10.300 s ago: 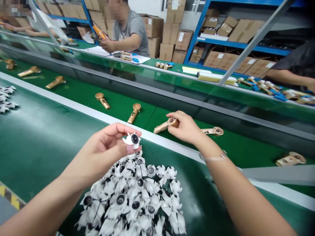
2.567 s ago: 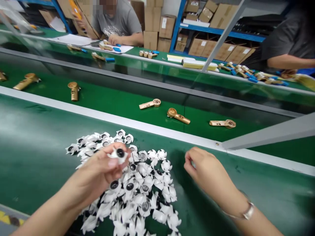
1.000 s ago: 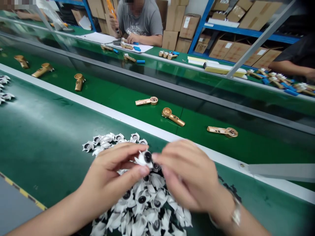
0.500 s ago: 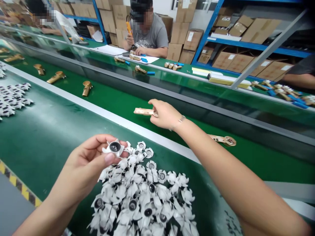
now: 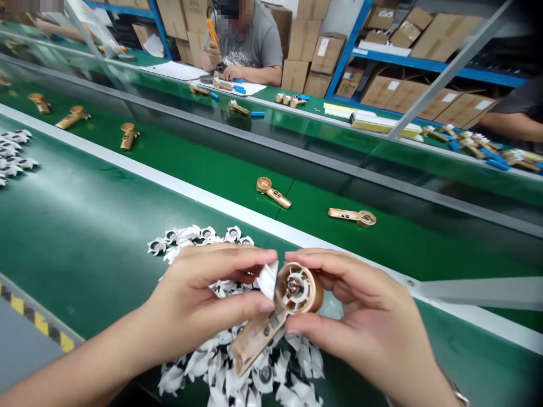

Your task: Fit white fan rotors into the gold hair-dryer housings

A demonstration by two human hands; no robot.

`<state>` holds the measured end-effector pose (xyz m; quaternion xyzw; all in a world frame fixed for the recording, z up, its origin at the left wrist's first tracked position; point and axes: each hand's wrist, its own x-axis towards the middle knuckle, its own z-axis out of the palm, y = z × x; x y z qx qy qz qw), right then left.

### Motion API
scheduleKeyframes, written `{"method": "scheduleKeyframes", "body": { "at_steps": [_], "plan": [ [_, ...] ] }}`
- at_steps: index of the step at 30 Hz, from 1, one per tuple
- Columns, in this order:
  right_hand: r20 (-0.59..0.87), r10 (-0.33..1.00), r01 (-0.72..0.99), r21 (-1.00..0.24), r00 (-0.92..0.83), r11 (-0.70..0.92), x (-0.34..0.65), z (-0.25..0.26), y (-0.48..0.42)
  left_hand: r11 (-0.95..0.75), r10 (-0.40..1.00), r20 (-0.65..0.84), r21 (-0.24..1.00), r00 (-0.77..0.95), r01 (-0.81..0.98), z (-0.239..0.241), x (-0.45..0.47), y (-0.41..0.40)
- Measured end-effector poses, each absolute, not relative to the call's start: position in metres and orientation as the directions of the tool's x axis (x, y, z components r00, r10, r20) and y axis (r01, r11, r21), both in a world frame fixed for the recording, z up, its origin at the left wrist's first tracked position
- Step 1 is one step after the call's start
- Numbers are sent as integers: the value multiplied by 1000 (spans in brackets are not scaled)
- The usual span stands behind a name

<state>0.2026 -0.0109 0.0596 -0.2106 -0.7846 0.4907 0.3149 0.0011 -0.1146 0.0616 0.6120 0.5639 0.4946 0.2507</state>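
Observation:
My left hand (image 5: pixel 212 294) pinches a white fan blade (image 5: pixel 268 279) between thumb and fingers, edge-on to me. Right beside it, my right hand (image 5: pixel 360 311) grips the round head of a gold handheld fan housing (image 5: pixel 253 343). The housing's open ring faces the blade, and a copper-wound motor part shows at its centre. Its handle slants down to the left. I cannot tell whether blade and housing touch. Below both hands lies a heap of white fan blades (image 5: pixel 265 376), partly hidden by the hands and the housing.
On the green conveyor belt (image 5: pixel 203 164) lie several gold housings, among them one housing (image 5: pixel 274 192) and another (image 5: pixel 352 216). More blades (image 5: pixel 17 152) sit at far left. Beyond a clear partition, a person in a grey shirt (image 5: pixel 254 42) works. A metal bracket (image 5: pixel 479 294) juts in at right.
My right hand has come back from the belt with a gold housing and met my left hand over the heap. The left hand has moved right and turned the blade edge-on.

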Motion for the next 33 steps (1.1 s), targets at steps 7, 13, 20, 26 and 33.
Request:
{"method": "scheduleKeyframes", "body": {
  "at_steps": [7, 13, 20, 26, 33],
  "plan": [
    [430, 568, 16, -788, -702, 616, 206, 67, -15, -401, 883, 469, 752, 2, 523, 65, 7, -115],
    [439, 611, 92, -759, -659, 645, 203, 66, -24, -370, 884, 459, 806, -93, 462, 60, 11, -117],
    [482, 499, 122, -620, -720, 775, 202, 65, -27, -289, 915, 382, 845, -128, 450, 51, 14, -123],
    [446, 576, 146, -691, -685, 708, 202, 66, -28, -170, 949, 246, 926, -199, 337, 48, 16, -128],
    [361, 590, 235, -674, -723, 700, 208, 67, -31, -111, 969, 152, 972, -193, 205, 53, 16, -130]
  ]
}}
